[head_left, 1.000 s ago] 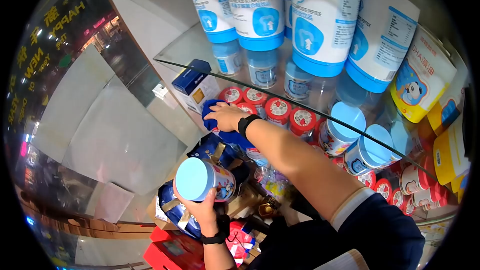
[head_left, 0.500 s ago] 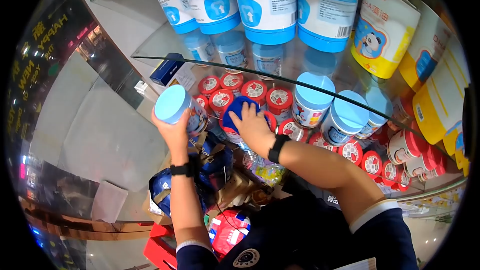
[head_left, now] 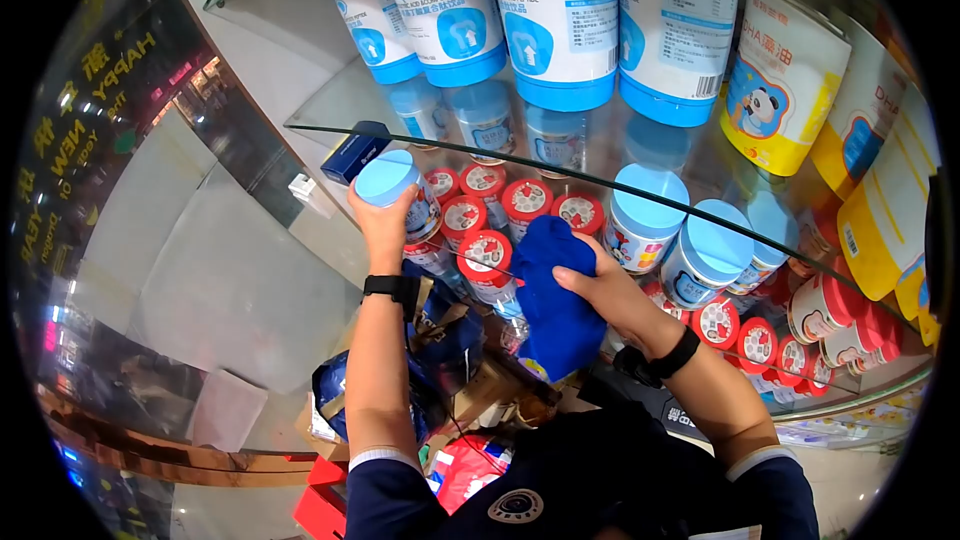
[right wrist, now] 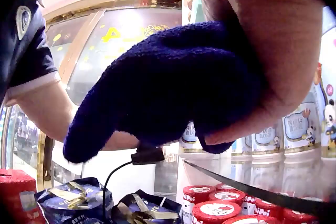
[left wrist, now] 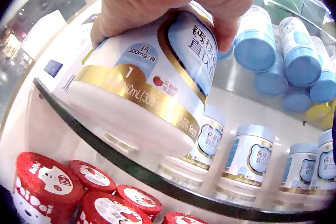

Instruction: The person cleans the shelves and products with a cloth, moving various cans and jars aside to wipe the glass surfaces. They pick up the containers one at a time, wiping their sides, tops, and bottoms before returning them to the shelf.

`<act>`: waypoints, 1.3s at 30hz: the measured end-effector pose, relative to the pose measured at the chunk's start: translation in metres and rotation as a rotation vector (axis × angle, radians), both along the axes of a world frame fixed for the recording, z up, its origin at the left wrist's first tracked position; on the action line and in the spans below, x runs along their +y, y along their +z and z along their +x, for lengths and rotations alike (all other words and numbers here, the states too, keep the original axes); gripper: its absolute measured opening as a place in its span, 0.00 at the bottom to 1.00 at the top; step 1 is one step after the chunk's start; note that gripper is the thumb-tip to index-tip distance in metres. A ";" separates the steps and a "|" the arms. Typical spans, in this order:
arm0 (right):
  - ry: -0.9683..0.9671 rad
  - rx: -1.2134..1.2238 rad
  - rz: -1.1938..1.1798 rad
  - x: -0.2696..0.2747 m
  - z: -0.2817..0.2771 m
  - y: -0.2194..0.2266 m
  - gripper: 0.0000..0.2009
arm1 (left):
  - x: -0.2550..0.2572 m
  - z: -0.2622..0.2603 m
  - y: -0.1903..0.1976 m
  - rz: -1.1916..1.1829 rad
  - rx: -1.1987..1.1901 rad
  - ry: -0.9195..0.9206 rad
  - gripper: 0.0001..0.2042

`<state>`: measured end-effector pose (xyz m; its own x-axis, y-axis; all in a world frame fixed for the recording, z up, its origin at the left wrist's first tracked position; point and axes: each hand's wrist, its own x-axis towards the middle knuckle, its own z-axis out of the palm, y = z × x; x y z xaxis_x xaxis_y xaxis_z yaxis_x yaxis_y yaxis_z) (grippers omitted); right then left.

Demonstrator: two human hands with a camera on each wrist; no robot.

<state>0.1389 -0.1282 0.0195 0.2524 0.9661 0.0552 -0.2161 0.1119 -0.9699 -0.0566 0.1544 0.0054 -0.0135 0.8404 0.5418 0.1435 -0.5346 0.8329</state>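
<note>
In the head view the left hand (head_left: 382, 224) grips a white canister with a light blue lid (head_left: 386, 177) at the shelf's left end. Seen by the left wrist camera, the fingers curl over that canister (left wrist: 142, 77), its base close to the glass shelf edge (left wrist: 105, 150). The right hand (head_left: 622, 302) pinches a bunched blue cloth (head_left: 560, 300) in front of the red-lidded jars (head_left: 486, 252). In the right wrist view the cloth (right wrist: 173, 82) hangs from the right hand (right wrist: 273, 45), thumb against its lower side.
Blue-lidded canisters (head_left: 648, 202) stand right of the red-lidded jars. Large white-and-blue tubs (head_left: 560, 20) and a yellow-white DHA pack (head_left: 785, 80) line the upper glass shelf. Dark blue bags (head_left: 440, 340) and a red box (head_left: 322, 496) lie below. A dark blue box (head_left: 354, 152) is at the left end.
The right hand has lifted the cloth off the jar lids and moved right and toward the body. The left hand has carried the canister up from below to the shelf's left end.
</note>
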 end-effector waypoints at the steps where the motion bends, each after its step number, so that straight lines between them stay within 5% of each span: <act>1: 0.015 0.072 -0.022 -0.001 0.001 0.002 0.29 | 0.002 0.001 -0.002 -0.003 0.012 0.004 0.45; 11: 0.046 0.389 -0.166 0.001 0.008 0.009 0.19 | 0.027 0.001 -0.014 0.065 0.005 -0.062 0.50; 17: 0.054 0.399 -0.196 -0.003 0.007 -0.003 0.19 | -0.027 0.029 0.011 0.100 0.285 0.511 0.53; 19: 0.016 0.375 -0.177 -0.009 0.004 -0.001 0.20 | -0.051 0.047 0.022 0.377 0.262 0.470 0.49; 23: 0.060 0.370 -0.154 -0.025 0.002 0.001 0.26 | -0.074 0.102 0.044 0.350 0.244 -0.174 0.48; 25: 0.079 0.366 -0.132 -0.033 0.000 -0.003 0.29 | -0.051 0.140 0.029 0.225 0.338 -0.276 0.49; 33: 0.074 0.239 -0.054 -0.064 0.007 -0.007 0.32 | 0.006 0.221 0.017 0.157 0.355 -0.621 0.33; 39: 0.008 0.250 -0.067 -0.077 0.010 -0.019 0.31 | 0.021 0.242 -0.001 0.239 0.295 -0.583 0.22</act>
